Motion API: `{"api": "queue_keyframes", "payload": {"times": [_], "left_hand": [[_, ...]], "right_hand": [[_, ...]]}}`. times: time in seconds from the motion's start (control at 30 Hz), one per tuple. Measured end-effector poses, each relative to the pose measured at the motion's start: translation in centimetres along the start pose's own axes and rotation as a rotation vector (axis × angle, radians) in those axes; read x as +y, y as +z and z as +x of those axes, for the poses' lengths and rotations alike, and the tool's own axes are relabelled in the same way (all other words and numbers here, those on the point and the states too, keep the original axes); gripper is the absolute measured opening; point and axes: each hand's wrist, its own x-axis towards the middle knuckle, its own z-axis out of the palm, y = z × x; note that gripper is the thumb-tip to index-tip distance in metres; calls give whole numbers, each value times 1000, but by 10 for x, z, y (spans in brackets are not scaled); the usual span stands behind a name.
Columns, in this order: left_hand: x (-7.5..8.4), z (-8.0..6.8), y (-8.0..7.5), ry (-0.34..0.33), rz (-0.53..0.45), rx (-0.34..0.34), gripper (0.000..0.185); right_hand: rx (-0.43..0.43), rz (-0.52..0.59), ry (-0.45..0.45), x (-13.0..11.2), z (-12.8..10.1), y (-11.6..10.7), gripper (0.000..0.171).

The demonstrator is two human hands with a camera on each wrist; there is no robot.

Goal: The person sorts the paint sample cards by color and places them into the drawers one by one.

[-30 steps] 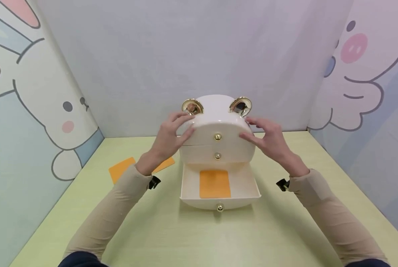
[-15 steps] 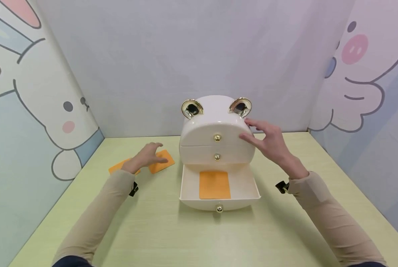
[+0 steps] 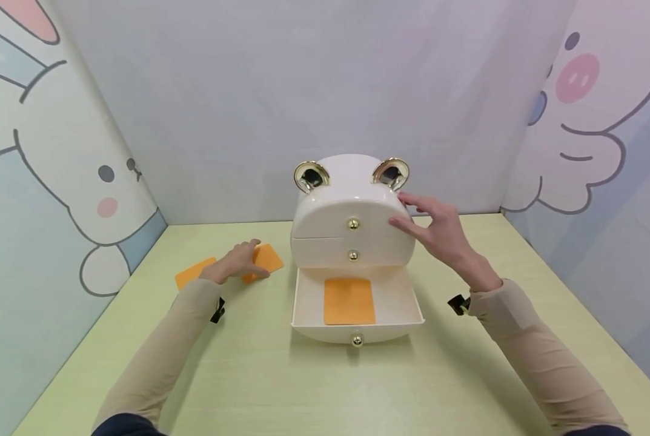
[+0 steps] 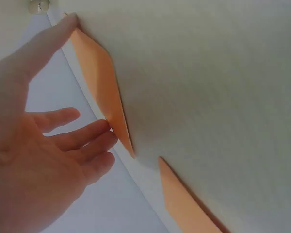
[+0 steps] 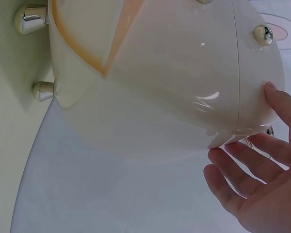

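1. a pale green table point(image 3: 325, 387) stands inside cartoon walls, with a rabbit drawn to the left of the cream drawer box point(image 3: 352, 209) and a pig to its right
2. the drawer box sits in the middle at the back, it has two gold ears and three gold knobs; its bottom drawer point(image 3: 357, 306) is pulled out toward the person and one orange card point(image 3: 349, 301) lies flat in it
3. the right hand point(image 3: 434, 230) rests on the right side of the box with relaxed, spread fingers; thumb on the front edge, not gripping
4. the left hand point(image 3: 237, 263) is left of the box, with straight fingers touching the near orange card point(image 3: 265, 260); the wrist view shows this card's edge lifted a little at the fingertips, not yet pinched
5. a second card point(image 3: 194, 272) lies farther left of the box
6. i judge the step is picking up the near card; the next move needs a pinch on its raised edge, then carrying it over the open drawer while the right hand steadies the box
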Motion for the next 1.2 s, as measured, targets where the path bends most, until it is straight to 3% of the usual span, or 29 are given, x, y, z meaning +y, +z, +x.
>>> {"api": "queue_keyframes", "payload": {"times": [0.17, 0.53, 0.83, 1.2], "left_hand": [[-1, 2, 0, -14, -24, -3, 102], [5, 0, -6, -36, 59, 20, 106], [15, -22, -22, 64, 67, 82, 99], [35, -69, -34, 238, -34, 127, 90]], "right_hand": [[0, -5, 2, 0, 0, 0, 52], [12, 12, -5, 0, -1, 2, 52], [15, 12, -5, 1, 0, 2, 51], [34, 22, -11, 1, -1, 4, 52]]}}
